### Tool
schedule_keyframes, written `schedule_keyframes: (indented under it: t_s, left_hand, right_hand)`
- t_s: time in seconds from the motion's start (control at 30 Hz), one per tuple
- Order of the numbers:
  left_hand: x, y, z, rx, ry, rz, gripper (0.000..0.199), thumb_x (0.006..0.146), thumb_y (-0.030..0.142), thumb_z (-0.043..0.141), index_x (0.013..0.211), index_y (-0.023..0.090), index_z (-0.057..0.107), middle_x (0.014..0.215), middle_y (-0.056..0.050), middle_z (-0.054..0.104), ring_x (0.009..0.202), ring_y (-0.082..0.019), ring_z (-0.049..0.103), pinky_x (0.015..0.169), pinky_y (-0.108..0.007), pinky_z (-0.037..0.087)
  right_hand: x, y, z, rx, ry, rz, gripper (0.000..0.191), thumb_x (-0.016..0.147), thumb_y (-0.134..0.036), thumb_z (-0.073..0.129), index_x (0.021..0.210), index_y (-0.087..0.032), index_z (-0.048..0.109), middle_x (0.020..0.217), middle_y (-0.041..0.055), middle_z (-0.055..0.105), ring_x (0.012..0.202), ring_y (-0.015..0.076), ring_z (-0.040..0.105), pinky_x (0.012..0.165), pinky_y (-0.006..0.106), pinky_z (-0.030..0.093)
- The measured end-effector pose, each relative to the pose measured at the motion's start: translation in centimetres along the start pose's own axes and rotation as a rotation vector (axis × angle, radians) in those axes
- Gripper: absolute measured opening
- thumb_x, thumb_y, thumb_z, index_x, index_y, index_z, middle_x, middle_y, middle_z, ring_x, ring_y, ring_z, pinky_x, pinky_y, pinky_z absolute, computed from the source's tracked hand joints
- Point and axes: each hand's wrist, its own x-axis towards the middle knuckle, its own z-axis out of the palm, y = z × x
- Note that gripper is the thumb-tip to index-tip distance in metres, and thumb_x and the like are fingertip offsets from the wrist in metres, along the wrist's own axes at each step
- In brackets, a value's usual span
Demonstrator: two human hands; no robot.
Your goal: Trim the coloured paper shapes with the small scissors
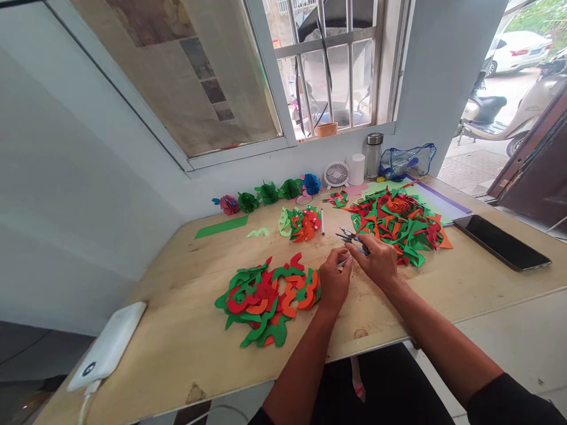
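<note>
My left hand [335, 277] is closed on a small whitish piece [342, 263], too small to make out well. Touching or almost touching it, my right hand [377, 260] is wrapped round dark-bladed scissors [349, 236] that point to the upper left. Left of my hands lies a loose pile of curved red, green and orange cut pieces [266, 298]. Beyond my right hand is a larger heap of red, green and orange scraps [398, 221]. A smaller pile [305, 224] of pieces and a white pen [322, 222] lie ahead of my left hand.
A black phone [500, 242] lies on the wooden table [177, 330] at the right, a white power bank [108, 345] with a cable at the left. Along the wall stand paper flowers [268, 193], a small fan [336, 175], a bottle [374, 156] and a clear pouch [407, 162].
</note>
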Motion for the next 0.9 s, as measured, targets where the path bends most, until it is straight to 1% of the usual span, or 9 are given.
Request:
schedule_keyframes:
  t_s: [0.17, 0.33, 0.47, 0.57, 0.6, 0.67, 0.77, 0.83, 0.9]
  left_hand:
    - [0.2, 0.0, 1.8, 0.019, -0.125, -0.01, 0.015, 0.078, 0.014, 0.052, 0.088, 0.016, 0.063, 0.089, -0.006, 0.069, 0.083, -0.019, 0.065, 0.074, -0.031, 0.051]
    - [0.2, 0.5, 2.8, 0.103, -0.354, 0.157, 0.03, 0.074, 0.007, 0.049, 0.099, 0.016, 0.063, 0.106, -0.011, 0.067, 0.096, -0.023, 0.061, 0.083, -0.036, 0.05]
    - [-0.1, 1.2, 2.1, 0.112, -0.464, 0.267, 0.037, 0.075, 0.005, 0.047, 0.106, 0.018, 0.064, 0.119, -0.01, 0.062, 0.11, -0.023, 0.056, 0.094, -0.038, 0.046]
    - [0.1, 1.8, 0.4, 0.158, -0.512, 0.212, 0.029, 0.079, 0.011, 0.048, 0.096, 0.02, 0.069, 0.104, -0.006, 0.069, 0.099, -0.02, 0.062, 0.089, -0.034, 0.048]
    - [0.3, 2.0, -0.4, 0.186, -0.469, 0.139, 0.025, 0.08, 0.014, 0.048, 0.091, 0.02, 0.071, 0.094, -0.005, 0.072, 0.088, -0.019, 0.064, 0.082, -0.032, 0.05]
    - [0.8, 2.2, -1.9, 0.196, -0.274, 0.017, 0.021, 0.081, 0.018, 0.051, 0.088, 0.019, 0.071, 0.087, -0.005, 0.072, 0.078, -0.017, 0.065, 0.072, -0.029, 0.051]
    - [1.8, 1.9, -3.8, 0.076, 0.014, -0.042, 0.021, 0.081, 0.023, 0.052, 0.09, 0.017, 0.07, 0.074, -0.004, 0.07, 0.068, -0.014, 0.063, 0.062, -0.024, 0.048]
    - [2.3, 1.4, -4.6, -0.044, 0.127, -0.07, 0.023, 0.081, 0.028, 0.053, 0.092, 0.017, 0.069, 0.074, -0.004, 0.069, 0.066, -0.013, 0.062, 0.055, -0.022, 0.046]
    - [2.7, 0.9, -4.9, -0.147, 0.17, -0.101, 0.025, 0.079, 0.031, 0.055, 0.094, 0.016, 0.069, 0.077, -0.005, 0.069, 0.066, -0.013, 0.062, 0.052, -0.02, 0.044]
  right_hand:
    - [0.1, 0.2, -0.2, -0.02, 0.043, -0.02, 0.041, 0.088, -0.053, 0.046, 0.086, -0.018, 0.068, 0.07, 0.0045, 0.068, 0.058, 0.0133, 0.058, 0.053, 0.023, 0.031]
    - [0.3, 0.7, -0.3, -0.041, 0.081, 0.001, 0.043, 0.087, -0.055, 0.046, 0.082, -0.019, 0.067, 0.069, 0.0039, 0.068, 0.057, 0.0132, 0.059, 0.052, 0.023, 0.032]
    - [0.5, 0.8, -0.4, -0.041, 0.112, 0.017, 0.044, 0.087, -0.056, 0.045, 0.082, -0.018, 0.067, 0.072, 0.0042, 0.07, 0.058, 0.0131, 0.06, 0.053, 0.023, 0.033]
    - [0.5, 0.7, -0.5, -0.046, 0.09, 0.009, 0.045, 0.088, -0.056, 0.044, 0.082, -0.018, 0.067, 0.07, 0.0041, 0.069, 0.056, 0.0127, 0.059, 0.053, 0.023, 0.032]
    - [0.5, 0.6, -0.5, -0.048, 0.075, 0.004, 0.045, 0.088, -0.056, 0.044, 0.083, -0.018, 0.067, 0.07, 0.004, 0.069, 0.056, 0.0126, 0.059, 0.053, 0.023, 0.032]
    - [0.4, 0.4, -0.5, -0.049, 0.039, -0.016, 0.044, 0.088, -0.055, 0.044, 0.084, -0.018, 0.068, 0.07, 0.0037, 0.069, 0.057, 0.0126, 0.059, 0.052, 0.023, 0.031]
    - [0.2, 0.1, -0.4, -0.049, -0.008, -0.066, 0.042, 0.088, -0.054, 0.046, 0.09, -0.019, 0.068, 0.073, 0.004, 0.07, 0.058, 0.0128, 0.06, 0.052, 0.024, 0.031]
    - [0.0, -0.2, -0.3, -0.059, -0.04, -0.104, 0.041, 0.088, -0.053, 0.047, 0.091, -0.019, 0.069, 0.074, 0.0043, 0.07, 0.058, 0.0131, 0.06, 0.053, 0.024, 0.031]
    - [-0.1, -0.3, -0.2, -0.066, -0.074, -0.138, 0.039, 0.087, -0.053, 0.048, 0.088, -0.019, 0.069, 0.074, 0.0044, 0.07, 0.059, 0.0134, 0.06, 0.052, 0.024, 0.03]
